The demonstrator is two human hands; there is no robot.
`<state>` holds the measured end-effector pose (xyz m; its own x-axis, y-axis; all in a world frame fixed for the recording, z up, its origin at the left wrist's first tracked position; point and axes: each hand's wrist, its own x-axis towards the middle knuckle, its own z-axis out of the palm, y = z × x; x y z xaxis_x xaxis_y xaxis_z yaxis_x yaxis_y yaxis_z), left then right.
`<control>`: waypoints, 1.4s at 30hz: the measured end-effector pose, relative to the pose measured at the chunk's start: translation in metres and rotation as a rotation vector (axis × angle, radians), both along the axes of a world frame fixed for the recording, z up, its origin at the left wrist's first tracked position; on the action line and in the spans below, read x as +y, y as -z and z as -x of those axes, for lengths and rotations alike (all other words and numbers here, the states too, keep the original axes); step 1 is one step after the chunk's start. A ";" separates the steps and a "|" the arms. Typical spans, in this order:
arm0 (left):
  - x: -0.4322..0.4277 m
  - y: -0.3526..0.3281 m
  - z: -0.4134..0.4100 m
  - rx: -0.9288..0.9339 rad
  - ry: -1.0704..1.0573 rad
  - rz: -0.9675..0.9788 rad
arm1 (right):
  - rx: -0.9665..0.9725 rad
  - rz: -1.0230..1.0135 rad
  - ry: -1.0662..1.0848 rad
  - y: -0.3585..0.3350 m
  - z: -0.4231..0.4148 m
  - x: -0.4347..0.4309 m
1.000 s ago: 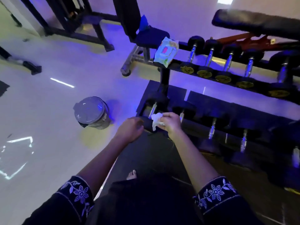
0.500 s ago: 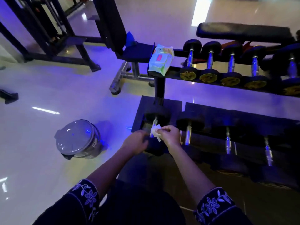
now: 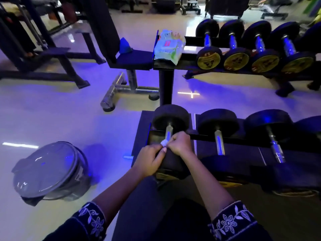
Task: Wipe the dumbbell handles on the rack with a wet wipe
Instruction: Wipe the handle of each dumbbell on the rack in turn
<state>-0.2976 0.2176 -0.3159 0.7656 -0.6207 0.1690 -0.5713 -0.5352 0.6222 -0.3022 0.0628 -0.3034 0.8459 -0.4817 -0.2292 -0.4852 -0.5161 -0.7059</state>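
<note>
A black dumbbell (image 3: 171,117) with a chrome handle (image 3: 168,132) lies leftmost on the lower tier of the rack (image 3: 232,138). My right hand (image 3: 178,142) grips the near part of that handle with a white wet wipe (image 3: 164,142) bunched under its fingers; only a bit of wipe shows. My left hand (image 3: 150,158) curls around the dumbbell's near head beside it, its thumb touching the wipe. More dumbbells (image 3: 218,125) lie to the right.
A pack of wet wipes (image 3: 167,46) lies on the left end of the upper tier (image 3: 173,64), next to several yellow-capped dumbbells (image 3: 209,56). A lidded bin (image 3: 49,171) stands on the floor at left. A bench frame (image 3: 126,80) stands behind the rack.
The view has moved closer and lifted toward the rack. Both hands have closed in on the leftmost lower dumbbell, and the wipe is now bunched tight against its handle.
</note>
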 end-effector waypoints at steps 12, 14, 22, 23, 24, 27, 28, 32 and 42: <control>-0.004 -0.004 -0.011 0.103 -0.102 -0.090 | 0.114 0.087 -0.006 -0.011 -0.016 -0.001; -0.004 -0.006 -0.011 0.106 -0.111 -0.096 | 0.102 0.113 -0.010 -0.011 -0.012 0.001; -0.006 -0.008 -0.009 0.160 -0.118 -0.055 | -0.052 0.193 -0.014 -0.021 -0.048 -0.002; -0.006 -0.006 -0.009 0.171 -0.133 -0.037 | -0.028 0.191 -0.036 -0.020 -0.051 -0.006; -0.007 -0.005 -0.009 0.175 -0.148 -0.023 | 0.002 0.189 -0.074 -0.019 -0.050 -0.010; -0.007 -0.002 -0.008 0.187 -0.178 -0.010 | 0.093 0.166 -0.206 -0.006 -0.026 -0.023; -0.008 -0.002 -0.008 0.190 -0.188 -0.006 | 0.094 0.126 -0.245 0.001 -0.016 -0.025; -0.022 -0.010 -0.009 0.276 -0.288 -0.066 | -0.022 0.051 -0.247 -0.001 -0.026 -0.026; -0.030 -0.009 -0.016 0.428 -0.409 -0.050 | -0.007 0.055 -0.223 0.006 -0.012 -0.025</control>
<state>-0.2816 0.1879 -0.3074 0.9378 -0.2605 -0.2293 -0.0165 -0.6936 0.7202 -0.2902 0.0380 -0.3091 0.9341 -0.2946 -0.2017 -0.3504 -0.6480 -0.6763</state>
